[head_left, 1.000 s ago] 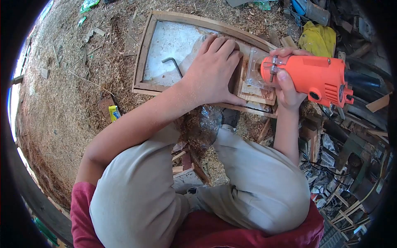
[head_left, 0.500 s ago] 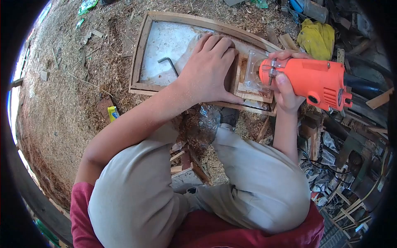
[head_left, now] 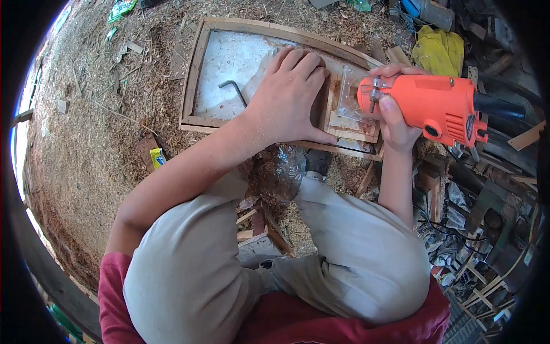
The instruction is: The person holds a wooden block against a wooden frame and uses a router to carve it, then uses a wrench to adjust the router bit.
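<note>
Two hands in my view: left hand (head_left: 289, 100), fingers spread across the wood-framed panel (head_left: 229, 57) at twelve o'clock, seemingly steadying it; right hand (head_left: 396, 123), fingers wrapped round the orange trim router (head_left: 435, 106) at two o'clock, apparently guiding its clear base (head_left: 346, 108).

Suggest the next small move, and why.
I'd probably guide the orange router slowly along the small wooden piece with the right hand: its clear base overlaps that piece, and the left hand is spread beside the base.
</note>
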The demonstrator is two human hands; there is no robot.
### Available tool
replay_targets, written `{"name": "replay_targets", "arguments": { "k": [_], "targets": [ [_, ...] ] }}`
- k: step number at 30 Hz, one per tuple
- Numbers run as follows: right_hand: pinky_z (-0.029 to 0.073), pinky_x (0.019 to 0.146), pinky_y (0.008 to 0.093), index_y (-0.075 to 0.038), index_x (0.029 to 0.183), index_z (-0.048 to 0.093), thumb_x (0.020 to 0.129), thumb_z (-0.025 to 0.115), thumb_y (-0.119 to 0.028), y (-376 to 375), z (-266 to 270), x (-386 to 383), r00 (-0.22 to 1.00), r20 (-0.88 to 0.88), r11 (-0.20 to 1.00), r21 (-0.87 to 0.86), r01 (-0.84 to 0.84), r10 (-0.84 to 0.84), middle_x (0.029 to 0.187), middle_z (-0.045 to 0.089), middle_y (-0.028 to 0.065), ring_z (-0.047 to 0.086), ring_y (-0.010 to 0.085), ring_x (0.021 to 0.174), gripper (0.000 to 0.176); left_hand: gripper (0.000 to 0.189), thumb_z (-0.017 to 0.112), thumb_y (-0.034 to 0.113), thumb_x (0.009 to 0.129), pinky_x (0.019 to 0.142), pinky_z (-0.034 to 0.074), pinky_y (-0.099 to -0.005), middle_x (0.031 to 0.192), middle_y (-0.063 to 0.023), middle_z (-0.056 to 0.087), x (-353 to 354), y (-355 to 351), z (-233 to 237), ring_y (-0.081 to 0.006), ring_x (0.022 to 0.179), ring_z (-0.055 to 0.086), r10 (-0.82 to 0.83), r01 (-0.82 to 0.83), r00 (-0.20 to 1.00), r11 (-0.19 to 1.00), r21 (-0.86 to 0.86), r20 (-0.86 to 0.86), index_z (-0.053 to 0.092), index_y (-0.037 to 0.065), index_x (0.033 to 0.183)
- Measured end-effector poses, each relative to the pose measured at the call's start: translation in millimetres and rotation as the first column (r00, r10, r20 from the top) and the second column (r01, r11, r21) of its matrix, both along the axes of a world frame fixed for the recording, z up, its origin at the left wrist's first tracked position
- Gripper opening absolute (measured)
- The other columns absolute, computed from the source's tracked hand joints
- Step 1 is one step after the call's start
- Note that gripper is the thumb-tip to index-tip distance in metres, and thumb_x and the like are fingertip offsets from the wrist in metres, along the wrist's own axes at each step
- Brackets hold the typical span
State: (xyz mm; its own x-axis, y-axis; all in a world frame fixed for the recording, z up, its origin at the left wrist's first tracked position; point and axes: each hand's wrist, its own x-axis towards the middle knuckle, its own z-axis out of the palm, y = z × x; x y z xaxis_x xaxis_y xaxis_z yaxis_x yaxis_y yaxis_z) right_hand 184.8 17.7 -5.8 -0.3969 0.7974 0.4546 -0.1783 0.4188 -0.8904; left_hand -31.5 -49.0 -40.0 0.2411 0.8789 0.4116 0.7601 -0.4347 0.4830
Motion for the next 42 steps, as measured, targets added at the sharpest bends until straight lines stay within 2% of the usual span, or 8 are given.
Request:
{"name": "replay_targets", "arguments": {
  "k": [10, 16, 28, 34, 42],
  "targets": [
    [0.058, 0.092, 0.0448, -0.003, 0.131, 0.044, 0.082, 0.067, 0.005, 2.8, -4.8, -1.5, 1.000, -0.029, 1.000, -0.027, -0.005, 0.005, 0.117, 0.059, 0.0181, 0.063, 0.0267, 0.109, 0.055, 0.100, 0.086, 0.067, 0.052, 0.116, 0.031, -0.0518, 0.124, -0.0177, 0.053, -0.8, -0.5, -2.0, -0.0382, 0.128, 0.047, -0.007, 0.006, 1.000, 0.999, -0.033, -0.020, 0.061, -0.006, 0.116],
    [0.059, 0.090, 0.0441, -0.003, 0.132, 0.042, 0.082, 0.067, 0.005, 4.7, -3.8, -3.4, 1.000, -0.005, 1.000, 0.007, -0.012, 0.012, 0.116, 0.060, 0.0178, 0.063, 0.0270, 0.109, 0.056, 0.100, 0.085, 0.067, 0.052, 0.117, 0.031, -0.0517, 0.123, -0.0182, 0.053, -0.6, -0.8, -0.5, -0.0389, 0.128, 0.047, -0.008, 0.008, 1.000, 0.999, -0.037, -0.014, 0.061, -0.006, 0.115],
    [0.057, 0.092, 0.0439, 0.000, 0.132, 0.042, 0.081, 0.069, 0.001, 3.8, -2.3, -8.4, 1.000, -0.007, 1.000, -0.019, 0.021, -0.022, 0.114, 0.060, 0.0179, 0.067, 0.0254, 0.099, 0.057, 0.099, 0.086, 0.066, 0.051, 0.116, 0.032, -0.0515, 0.118, -0.0182, 0.054, -1.3, -0.1, 0.8, -0.0389, 0.125, 0.049, -0.017, 0.017, 1.000, 0.999, -0.042, -0.004, 0.062, -0.007, 0.114],
    [0.056, 0.093, 0.0444, -0.001, 0.131, 0.044, 0.081, 0.068, 0.002, 5.3, -3.5, -7.8, 0.999, -0.021, 1.000, -0.001, -0.028, 0.028, 0.115, 0.060, 0.0175, 0.063, 0.0259, 0.107, 0.056, 0.098, 0.088, 0.063, 0.049, 0.115, 0.033, -0.0509, 0.116, -0.0177, 0.054, -1.0, 0.4, 0.9, -0.0383, 0.124, 0.050, -0.021, 0.022, 1.000, 0.999, -0.044, 0.015, 0.063, -0.007, 0.113],
    [0.055, 0.094, 0.0445, -0.003, 0.131, 0.044, 0.079, 0.068, 0.003, 1.8, -0.6, -9.5, 1.000, -0.010, 0.999, -0.040, -0.021, 0.021, 0.114, 0.060, 0.0179, 0.063, 0.0261, 0.107, 0.058, 0.095, 0.089, 0.061, 0.048, 0.114, 0.034, -0.0497, 0.113, -0.0166, 0.055, -1.4, 0.2, 3.0, -0.0379, 0.123, 0.050, -0.015, 0.016, 1.000, 0.999, -0.048, 0.027, 0.065, -0.006, 0.112]
  ]
}}
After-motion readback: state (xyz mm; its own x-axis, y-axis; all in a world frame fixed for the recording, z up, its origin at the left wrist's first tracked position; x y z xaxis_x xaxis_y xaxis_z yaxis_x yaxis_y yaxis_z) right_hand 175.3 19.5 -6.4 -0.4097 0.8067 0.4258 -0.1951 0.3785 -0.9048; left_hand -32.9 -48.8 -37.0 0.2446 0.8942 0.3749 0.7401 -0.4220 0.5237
